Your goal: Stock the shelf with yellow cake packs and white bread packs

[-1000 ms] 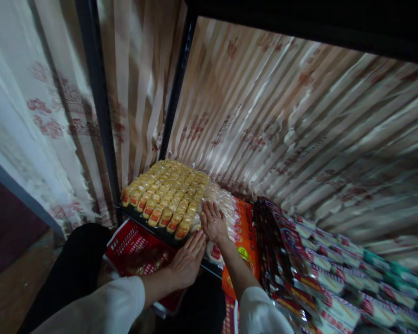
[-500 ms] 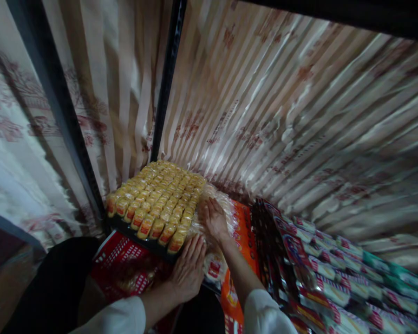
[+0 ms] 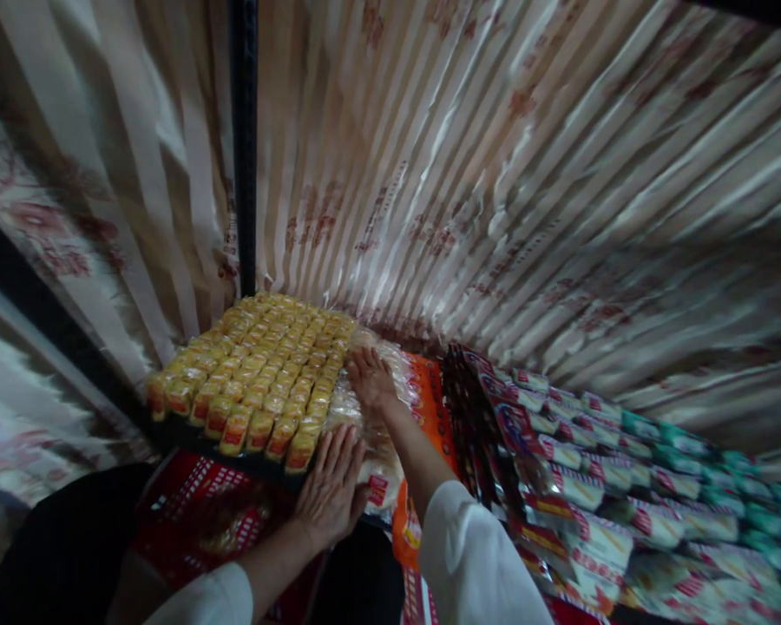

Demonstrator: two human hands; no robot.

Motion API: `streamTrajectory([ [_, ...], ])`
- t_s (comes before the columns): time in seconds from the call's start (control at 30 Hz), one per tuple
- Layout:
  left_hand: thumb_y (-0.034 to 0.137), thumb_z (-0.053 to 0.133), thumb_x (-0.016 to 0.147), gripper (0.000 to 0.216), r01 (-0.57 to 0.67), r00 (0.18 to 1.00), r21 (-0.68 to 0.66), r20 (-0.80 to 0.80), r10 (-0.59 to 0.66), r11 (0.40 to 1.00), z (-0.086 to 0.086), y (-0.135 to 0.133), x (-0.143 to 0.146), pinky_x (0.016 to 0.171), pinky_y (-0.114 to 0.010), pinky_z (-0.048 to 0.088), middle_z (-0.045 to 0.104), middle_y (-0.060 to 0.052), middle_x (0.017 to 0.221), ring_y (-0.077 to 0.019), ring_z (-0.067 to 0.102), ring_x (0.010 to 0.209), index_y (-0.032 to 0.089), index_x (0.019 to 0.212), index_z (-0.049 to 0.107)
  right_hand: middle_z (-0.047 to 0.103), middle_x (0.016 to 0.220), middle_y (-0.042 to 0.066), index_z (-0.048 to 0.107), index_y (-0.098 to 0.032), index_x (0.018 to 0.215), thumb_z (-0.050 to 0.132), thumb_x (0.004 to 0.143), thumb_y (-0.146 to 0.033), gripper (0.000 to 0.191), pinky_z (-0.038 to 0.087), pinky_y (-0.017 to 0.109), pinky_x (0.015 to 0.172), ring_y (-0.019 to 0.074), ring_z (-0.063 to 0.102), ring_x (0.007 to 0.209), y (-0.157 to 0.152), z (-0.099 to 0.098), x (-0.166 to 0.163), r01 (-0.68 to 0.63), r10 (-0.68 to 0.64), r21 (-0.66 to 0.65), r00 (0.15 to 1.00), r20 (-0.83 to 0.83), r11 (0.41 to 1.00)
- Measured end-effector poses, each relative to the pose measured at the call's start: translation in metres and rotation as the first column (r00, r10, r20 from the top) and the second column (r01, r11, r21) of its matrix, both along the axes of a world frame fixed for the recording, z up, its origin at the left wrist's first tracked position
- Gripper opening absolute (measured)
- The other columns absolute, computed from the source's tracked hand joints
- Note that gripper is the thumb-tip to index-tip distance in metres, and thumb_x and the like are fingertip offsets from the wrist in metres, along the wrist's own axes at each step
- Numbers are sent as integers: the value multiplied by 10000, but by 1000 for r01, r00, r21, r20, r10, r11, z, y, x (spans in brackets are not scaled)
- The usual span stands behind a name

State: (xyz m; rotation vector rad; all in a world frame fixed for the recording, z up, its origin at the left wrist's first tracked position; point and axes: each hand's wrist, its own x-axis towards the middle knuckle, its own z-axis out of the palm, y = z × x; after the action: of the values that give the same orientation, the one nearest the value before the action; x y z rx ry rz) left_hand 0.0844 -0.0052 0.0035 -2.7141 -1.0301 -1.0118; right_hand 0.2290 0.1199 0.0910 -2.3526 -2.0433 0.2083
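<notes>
My left hand (image 3: pixel 333 486) lies flat with its fingers stretched out, touching the near right corner of a block of small yellow wrapped packs (image 3: pixel 260 373). These packs stand in tight rows on a dark tray (image 3: pixel 234 456). Farther back, my right hand (image 3: pixel 370 379) rests palm down on clear plastic-wrapped packs (image 3: pixel 378 447), along the right side of the yellow rows. Its fingers are extended, and nothing is gripped. What is inside the clear packs is hard to make out.
Below the tray sits a red plastic basket (image 3: pixel 188 512). To the right follow orange packs (image 3: pixel 433 408), dark brown packs (image 3: pixel 472 417), white-and-red packs (image 3: pixel 579 486) and green packs (image 3: pixel 683 447). A pleated printed curtain (image 3: pixel 390 174) hangs behind, with a dark metal post (image 3: pixel 244 156).
The view has turned to the right, so everything sits farther left in the picture. My right hand has slid slightly along the clear packs; my left hand stays by the tray corner.
</notes>
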Motion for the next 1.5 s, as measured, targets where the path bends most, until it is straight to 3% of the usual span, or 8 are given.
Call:
streamTrajectory([
  [0.23, 371, 436, 901, 632, -2, 999, -34, -43, 1, 999, 2, -2, 3, 1112, -502, 145, 179, -164, 1519, -343, 135, 1395, 110, 1444, 244, 319, 1486, 17, 346, -291, 1384, 189, 953, -380, 467, 173, 428, 1075, 205, 201, 1376, 8, -7, -1, -16, 14, 18, 997, 78, 1000],
  [0.43, 388, 443, 903, 636, -2, 997, -53, -78, -2, 999, 2, -2, 7, 1111, -507, 141, 157, -160, 1525, -346, 132, 1394, 120, 1444, 242, 395, 1433, 38, 424, -271, 1330, 270, 933, -367, 436, 171, 416, 1070, 220, 280, 1315, 10, -16, 2, -25, 19, 134, 999, 41, 991],
  [0.77, 321, 481, 875, 635, -20, 997, -49, -71, 16, 999, 3, -6, 11, 1103, -510, 148, 131, -172, 1528, -361, 124, 1391, 104, 1431, 265, 398, 1430, 48, 434, -268, 1321, 281, 930, -345, 426, 154, 441, 1068, 234, 303, 1299, 7, -9, 5, -51, 44, 121, 997, 61, 991],
  [0.97, 412, 458, 894, 648, -34, 997, -30, -75, 32, 999, 0, -4, 10, 1109, -484, 151, 162, -158, 1524, -346, 154, 1389, 129, 1441, 254, 580, 1194, 98, 583, -206, 1138, 273, 931, -328, 392, 288, 350, 979, 232, 463, 1131, 27, -5, 4, -18, 5, 217, 998, 60, 976],
  [1.1, 408, 437, 901, 632, -50, 995, -21, -84, 48, 999, 2, -4, 10, 1095, -481, 185, 194, -154, 1516, -342, 153, 1390, 122, 1437, 262, 507, 1298, 151, 533, -138, 1217, 282, 918, -300, 424, 289, 376, 990, 267, 428, 1182, 43, -14, 5, 48, -71, 284, 995, 72, 958],
  [1.2, 398, 438, 896, 625, -51, 995, -22, -88, 49, 998, 4, -3, 11, 1090, -478, 191, 223, -140, 1510, -333, 155, 1391, 126, 1434, 272, 426, 1385, 163, 460, -131, 1302, 293, 906, -290, 458, 261, 435, 1004, 305, 375, 1236, 49, -21, 7, 38, -67, 228, 991, 120, 973],
  [1.5, 429, 399, 918, 613, -66, 991, 12, -115, 67, 998, 9, -1, 10, 1091, -464, 188, 250, -125, 1504, -316, 164, 1390, 132, 1438, 267, 439, 1336, 143, 481, -195, 1277, 340, 882, -336, 442, 283, 414, 929, 302, 433, 1136, 53, -20, 12, -6, -21, 137, 980, 198, 991],
])
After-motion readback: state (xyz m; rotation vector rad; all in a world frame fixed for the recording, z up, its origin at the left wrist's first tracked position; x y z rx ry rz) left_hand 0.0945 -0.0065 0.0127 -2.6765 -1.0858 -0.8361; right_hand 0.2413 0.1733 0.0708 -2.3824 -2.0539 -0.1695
